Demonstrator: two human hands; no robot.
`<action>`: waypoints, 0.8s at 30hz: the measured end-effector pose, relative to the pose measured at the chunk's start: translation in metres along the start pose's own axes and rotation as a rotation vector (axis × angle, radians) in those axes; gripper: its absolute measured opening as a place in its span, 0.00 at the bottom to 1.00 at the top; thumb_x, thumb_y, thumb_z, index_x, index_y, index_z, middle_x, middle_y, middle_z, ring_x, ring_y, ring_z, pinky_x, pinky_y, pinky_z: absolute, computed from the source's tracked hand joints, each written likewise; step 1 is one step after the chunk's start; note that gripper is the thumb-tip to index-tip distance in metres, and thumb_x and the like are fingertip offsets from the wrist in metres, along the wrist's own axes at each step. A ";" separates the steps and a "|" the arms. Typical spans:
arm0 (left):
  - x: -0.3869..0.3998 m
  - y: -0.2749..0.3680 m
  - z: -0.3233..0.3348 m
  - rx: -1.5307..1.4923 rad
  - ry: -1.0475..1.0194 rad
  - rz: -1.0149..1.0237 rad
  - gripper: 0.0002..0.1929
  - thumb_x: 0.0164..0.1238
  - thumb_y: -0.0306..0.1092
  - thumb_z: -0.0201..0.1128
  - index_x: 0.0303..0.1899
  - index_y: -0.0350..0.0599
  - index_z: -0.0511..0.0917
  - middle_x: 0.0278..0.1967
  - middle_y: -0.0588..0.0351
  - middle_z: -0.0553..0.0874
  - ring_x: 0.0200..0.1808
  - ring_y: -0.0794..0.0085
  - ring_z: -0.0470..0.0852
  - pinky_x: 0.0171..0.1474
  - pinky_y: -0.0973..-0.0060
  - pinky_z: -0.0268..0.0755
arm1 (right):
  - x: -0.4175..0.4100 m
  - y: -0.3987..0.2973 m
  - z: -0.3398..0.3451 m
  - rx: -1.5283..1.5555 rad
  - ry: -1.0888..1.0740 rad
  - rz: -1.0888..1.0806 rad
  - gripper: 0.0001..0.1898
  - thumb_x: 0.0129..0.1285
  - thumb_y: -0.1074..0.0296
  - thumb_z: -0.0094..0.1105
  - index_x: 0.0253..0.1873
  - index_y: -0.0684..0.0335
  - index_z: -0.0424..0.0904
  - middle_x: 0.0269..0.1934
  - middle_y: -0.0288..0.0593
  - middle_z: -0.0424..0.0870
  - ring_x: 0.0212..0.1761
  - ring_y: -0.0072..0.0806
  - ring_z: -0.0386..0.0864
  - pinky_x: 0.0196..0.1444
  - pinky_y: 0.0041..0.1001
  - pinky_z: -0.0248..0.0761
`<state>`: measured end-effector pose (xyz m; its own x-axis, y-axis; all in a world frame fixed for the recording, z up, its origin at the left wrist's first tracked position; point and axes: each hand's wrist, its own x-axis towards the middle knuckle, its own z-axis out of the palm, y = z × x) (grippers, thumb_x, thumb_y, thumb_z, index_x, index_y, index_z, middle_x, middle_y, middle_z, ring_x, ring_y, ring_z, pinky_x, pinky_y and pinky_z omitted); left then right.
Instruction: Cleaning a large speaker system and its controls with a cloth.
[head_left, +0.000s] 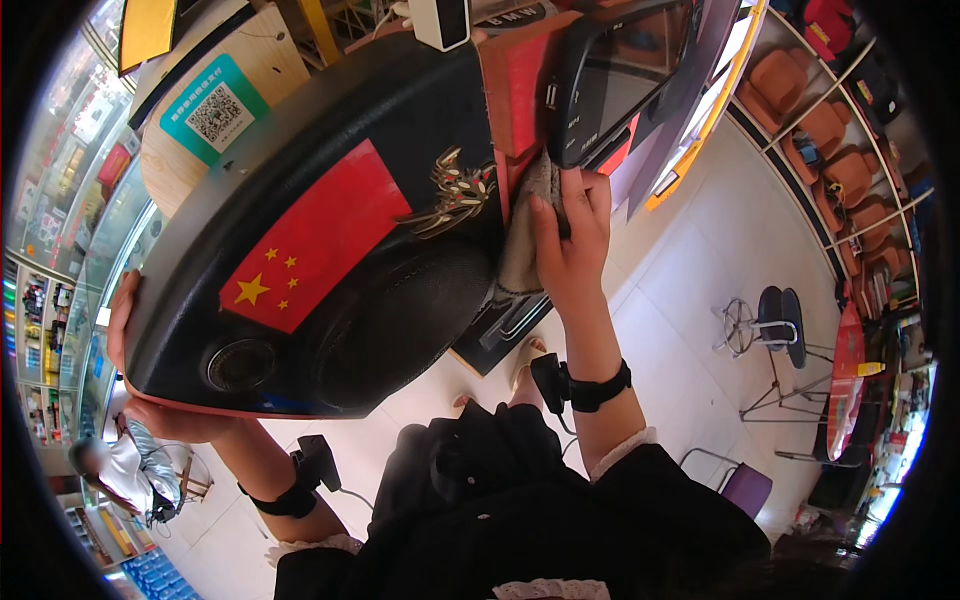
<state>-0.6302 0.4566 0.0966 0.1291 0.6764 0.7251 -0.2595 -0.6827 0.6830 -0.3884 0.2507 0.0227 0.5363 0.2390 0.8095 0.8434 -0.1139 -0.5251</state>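
Observation:
A large black car door panel or speaker board (300, 150) with a round speaker grille (405, 322), a red flag sticker with yellow stars (315, 240) and a metallic eagle ornament (457, 187) fills the upper left. My left hand (172, 416) grips its lower left end, with fingers round the far side. My right hand (574, 240) holds a grey-brown cloth (529, 240) between thumb and fingers. The cloth lies against the panel's right side, by a red board (514, 90) and just below a black display unit (577, 112). Part of the cloth is hidden by the fingers.
A wooden board with a green printed code card (214, 112) stands behind the panel at upper left. Glass display cases (67, 202) line the left, where a person (131, 465) sits. At right are a swivel stool (780, 326), a purple chair (746, 487) and shelves of brown seats (847, 135).

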 end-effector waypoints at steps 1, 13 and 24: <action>0.000 0.000 0.000 -0.072 0.000 -0.021 0.44 0.64 0.67 0.29 0.60 0.30 0.65 0.61 0.37 0.68 0.60 0.53 0.74 0.60 0.59 0.73 | 0.003 0.002 0.001 -0.014 0.011 -0.045 0.23 0.56 0.80 0.59 0.59 0.70 0.71 0.38 0.47 0.69 0.38 0.38 0.71 0.40 0.28 0.66; 0.000 -0.001 0.003 0.004 0.010 0.043 0.40 0.65 0.62 0.25 0.56 0.31 0.69 0.57 0.37 0.73 0.61 0.51 0.71 0.66 0.55 0.60 | 0.018 -0.010 -0.005 0.114 -0.129 0.170 0.21 0.46 0.82 0.54 0.49 0.69 0.76 0.39 0.49 0.76 0.38 0.43 0.76 0.43 0.29 0.71; 0.000 -0.005 0.000 -0.058 -0.010 0.034 0.41 0.65 0.63 0.25 0.56 0.32 0.70 0.57 0.38 0.74 0.62 0.53 0.70 0.68 0.56 0.57 | 0.013 -0.031 -0.004 0.222 -0.210 0.156 0.31 0.43 0.83 0.52 0.59 0.67 0.73 0.39 0.49 0.74 0.36 0.38 0.75 0.41 0.23 0.70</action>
<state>-0.6291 0.4603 0.0935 0.1285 0.6503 0.7487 -0.3193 -0.6877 0.6521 -0.4074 0.2535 0.0499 0.6203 0.4314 0.6551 0.7115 0.0422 -0.7015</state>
